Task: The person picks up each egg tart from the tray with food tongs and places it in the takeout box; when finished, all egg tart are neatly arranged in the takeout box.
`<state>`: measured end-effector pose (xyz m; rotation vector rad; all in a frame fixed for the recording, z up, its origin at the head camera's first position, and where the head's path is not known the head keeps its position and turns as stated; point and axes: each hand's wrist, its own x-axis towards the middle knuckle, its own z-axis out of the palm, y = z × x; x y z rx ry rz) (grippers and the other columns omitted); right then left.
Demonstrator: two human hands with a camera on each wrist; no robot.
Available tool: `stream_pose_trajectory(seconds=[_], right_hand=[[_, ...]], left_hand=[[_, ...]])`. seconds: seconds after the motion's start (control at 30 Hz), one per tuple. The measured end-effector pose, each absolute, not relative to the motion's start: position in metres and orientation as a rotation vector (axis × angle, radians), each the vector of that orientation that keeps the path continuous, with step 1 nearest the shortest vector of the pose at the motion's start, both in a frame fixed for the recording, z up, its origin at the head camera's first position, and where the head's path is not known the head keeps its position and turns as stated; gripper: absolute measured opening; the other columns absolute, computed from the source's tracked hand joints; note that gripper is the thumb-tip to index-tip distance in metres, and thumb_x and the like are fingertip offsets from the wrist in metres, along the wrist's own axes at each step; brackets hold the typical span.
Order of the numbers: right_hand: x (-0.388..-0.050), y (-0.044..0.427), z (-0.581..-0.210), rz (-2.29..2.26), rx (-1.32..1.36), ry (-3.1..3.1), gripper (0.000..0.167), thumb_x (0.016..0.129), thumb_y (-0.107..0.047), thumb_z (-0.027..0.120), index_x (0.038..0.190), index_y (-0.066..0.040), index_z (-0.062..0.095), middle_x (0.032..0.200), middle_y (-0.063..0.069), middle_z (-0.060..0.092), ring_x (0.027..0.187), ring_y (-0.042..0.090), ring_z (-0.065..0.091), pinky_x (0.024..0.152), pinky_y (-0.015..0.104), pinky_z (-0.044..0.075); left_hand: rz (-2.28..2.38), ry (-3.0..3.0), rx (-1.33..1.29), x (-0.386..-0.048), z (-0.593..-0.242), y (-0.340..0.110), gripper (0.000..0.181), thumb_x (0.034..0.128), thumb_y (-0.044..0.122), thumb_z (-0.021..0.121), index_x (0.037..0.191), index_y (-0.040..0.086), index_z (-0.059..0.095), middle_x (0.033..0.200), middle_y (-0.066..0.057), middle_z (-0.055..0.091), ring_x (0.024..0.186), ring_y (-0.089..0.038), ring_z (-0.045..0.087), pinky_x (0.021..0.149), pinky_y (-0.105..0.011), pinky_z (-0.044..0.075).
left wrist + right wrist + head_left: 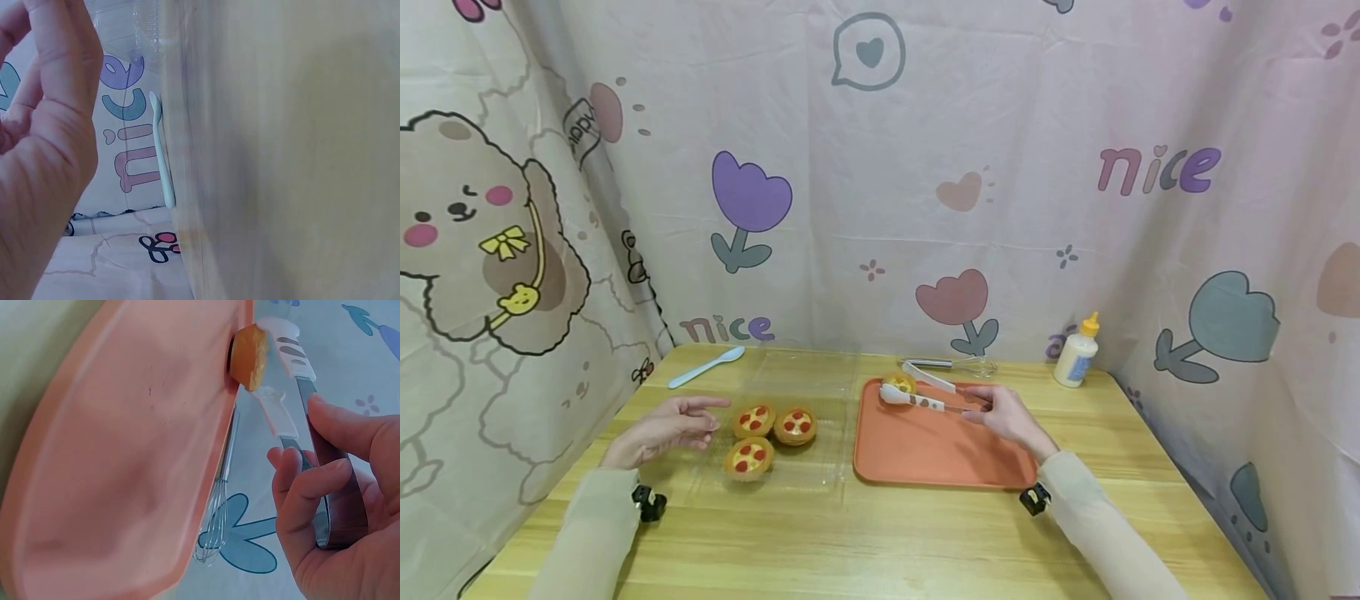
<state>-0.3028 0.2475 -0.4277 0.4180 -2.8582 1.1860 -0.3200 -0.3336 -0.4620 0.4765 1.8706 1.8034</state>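
My right hand (1003, 415) grips metal tongs (347, 512) with white, spotted tips. The tongs' arms stand spread near a small pizza-like tart (901, 382) at the back left corner of the orange tray (947, 454); whether the tips touch it I cannot tell. In the right wrist view the tart (249, 357) sits on the tray, and the thumb and fingers wrap the tongs' handle. My left hand (662, 429) hovers at the left side of a clear plastic container (827, 458), fingers loosely bent and holding nothing. Three similar tarts (751, 457) lie in that container.
A light blue spoon (706, 367) lies at the back left of the wooden table (880, 542). Behind the tray is a wire whisk (973, 365). A white bottle with a yellow cap (1077, 357) stands at the back right. A printed curtain (850, 192) hangs behind the table.
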Motion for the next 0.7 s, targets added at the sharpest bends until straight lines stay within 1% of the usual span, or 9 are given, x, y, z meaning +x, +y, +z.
stream_pose_trajectory(seconds=[0.1,0.2,0.37,0.5,0.57,0.7], right_hand=[[-0.3042,0.247,-0.4284,1.159,0.448,-2.87,0.047,0.086,-0.011,0.073,0.132,-0.007,0.062,0.128,0.02,0.064,0.06,0.011,0.049,0.051,0.023,0.043],[-0.3051,0.2468,-0.4298,1.119,0.476,-2.88,0.048,0.086,-0.01,0.073,0.132,-0.009,0.062,0.129,0.019,0.064,0.054,0.008,0.044,0.045,0.023,0.039],[-0.3057,0.2465,-0.4315,1.093,0.46,-2.881,0.044,0.088,-0.01,0.071,0.131,-0.009,0.063,0.128,0.017,0.065,0.051,0.007,0.04,0.045,0.022,0.038],[-0.3054,0.2466,-0.4327,1.096,0.447,-2.874,0.042,0.089,-0.01,0.07,0.13,-0.01,0.064,0.127,0.015,0.066,0.05,0.008,0.036,0.045,0.022,0.036],[-0.305,0.2472,-0.4337,1.096,0.441,-2.863,0.042,0.088,-0.009,0.07,0.13,-0.01,0.064,0.127,0.014,0.066,0.051,0.008,0.038,0.045,0.022,0.037],[-0.3034,0.2495,-0.4355,1.085,0.448,-2.833,0.042,0.087,-0.007,0.07,0.129,-0.009,0.065,0.125,0.015,0.067,0.057,0.009,0.047,0.05,0.022,0.043]], left_hand=[[1.797,1.875,0.48,-0.3203,-0.4628,-0.3346,0.059,0.098,0.002,0.054,0.148,-0.01,0.024,0.104,-0.011,0.07,0.082,-0.014,0.066,0.076,-0.03,0.061],[1.795,1.871,0.5,-0.3206,-0.4638,-0.3358,0.058,0.0982,0.0,0.053,0.148,-0.01,0.024,0.104,-0.011,0.07,0.083,-0.014,0.067,0.077,-0.03,0.061],[1.793,1.857,0.541,-0.3203,-0.464,-0.3363,0.06,0.0985,-0.001,0.051,0.147,-0.013,0.019,0.105,-0.011,0.07,0.084,-0.014,0.067,0.079,-0.03,0.061],[1.798,1.852,0.532,-0.3204,-0.4635,-0.3363,0.059,0.0986,-0.001,0.051,0.148,-0.012,0.02,0.104,-0.011,0.069,0.084,-0.014,0.067,0.079,-0.03,0.061],[1.801,1.849,0.523,-0.3205,-0.4631,-0.3358,0.059,0.0986,0.0,0.051,0.148,-0.011,0.021,0.104,-0.011,0.069,0.084,-0.014,0.067,0.078,-0.03,0.061],[1.804,1.844,0.509,-0.3206,-0.4622,-0.3346,0.059,0.0986,0.0,0.051,0.148,-0.011,0.02,0.104,-0.011,0.069,0.083,-0.014,0.067,0.078,-0.029,0.061]])
